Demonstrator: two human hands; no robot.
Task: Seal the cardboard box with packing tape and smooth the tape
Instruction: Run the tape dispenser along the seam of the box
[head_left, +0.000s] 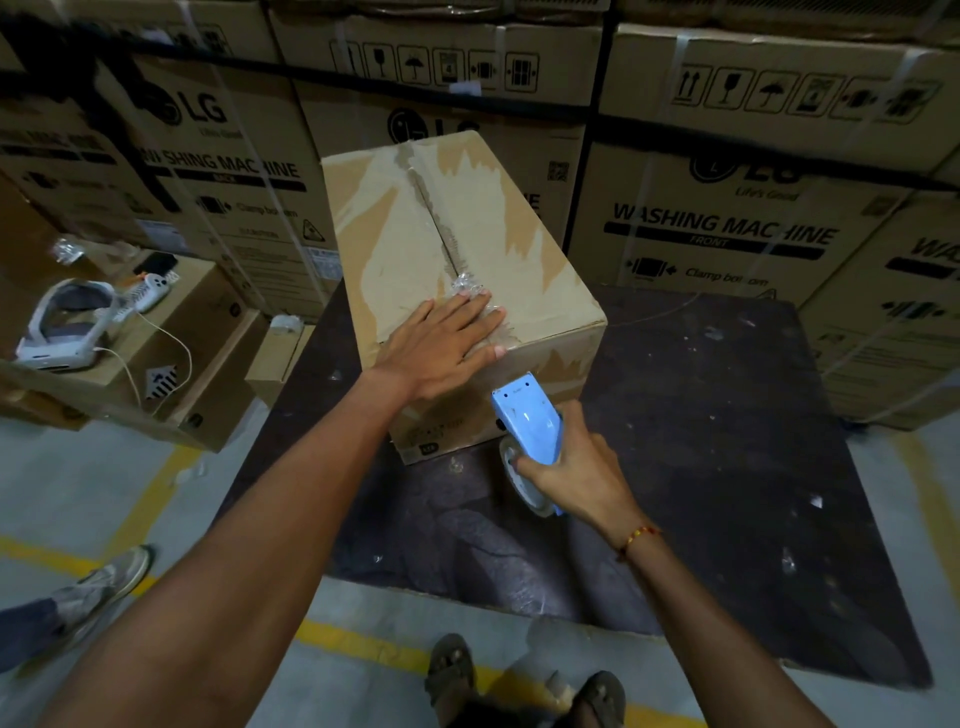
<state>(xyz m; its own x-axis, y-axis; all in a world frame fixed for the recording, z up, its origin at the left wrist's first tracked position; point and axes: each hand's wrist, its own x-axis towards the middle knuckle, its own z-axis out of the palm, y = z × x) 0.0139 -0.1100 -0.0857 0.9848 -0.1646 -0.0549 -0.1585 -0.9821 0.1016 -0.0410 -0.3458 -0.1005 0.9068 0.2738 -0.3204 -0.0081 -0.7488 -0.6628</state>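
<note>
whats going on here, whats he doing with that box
A person is taping a cardboard box shut on a dark table. The left hand lies flat on the near end of the box top, over the clear tape along the centre seam. The right hand grips a blue tape dispenser at the box's near side.

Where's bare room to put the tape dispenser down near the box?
Dark mat right of the cardboard box, up to the washing-machine cartons: bare. Mat ahead of the right hand: also free. Left side box: crowded with headset and cable.
</note>
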